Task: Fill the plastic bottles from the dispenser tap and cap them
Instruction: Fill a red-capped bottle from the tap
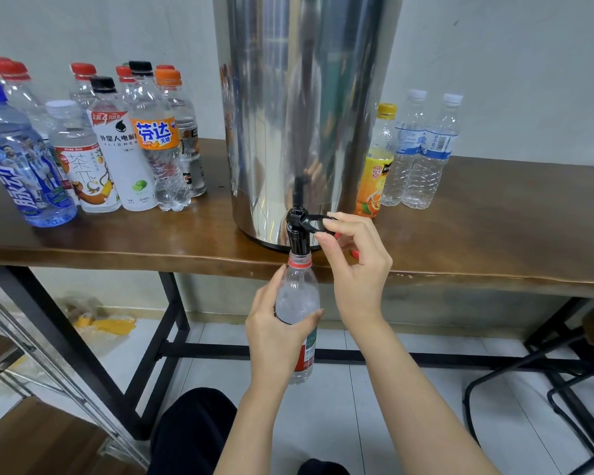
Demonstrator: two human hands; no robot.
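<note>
A tall steel dispenser (306, 108) stands on the wooden table (494, 234), its black tap (297, 231) hanging over the front edge. My left hand (276, 334) grips a clear bottle (297, 296) with a red neck ring and red label, held upright with its open mouth right under the spout; water is bubbling inside it. My right hand (355, 265) pinches the tap's black lever (314, 222) between thumb and forefinger. A bit of red, maybe the cap (355, 254), peeks out under its fingers.
Several capped bottles (93, 142) crowd the table left of the dispenser. Three more, one yellow-capped (376, 162) and two white-capped (422, 149), stand to its right. Black table legs and a crossbar (172, 347) lie below; a black stool frame (563, 389) is at right.
</note>
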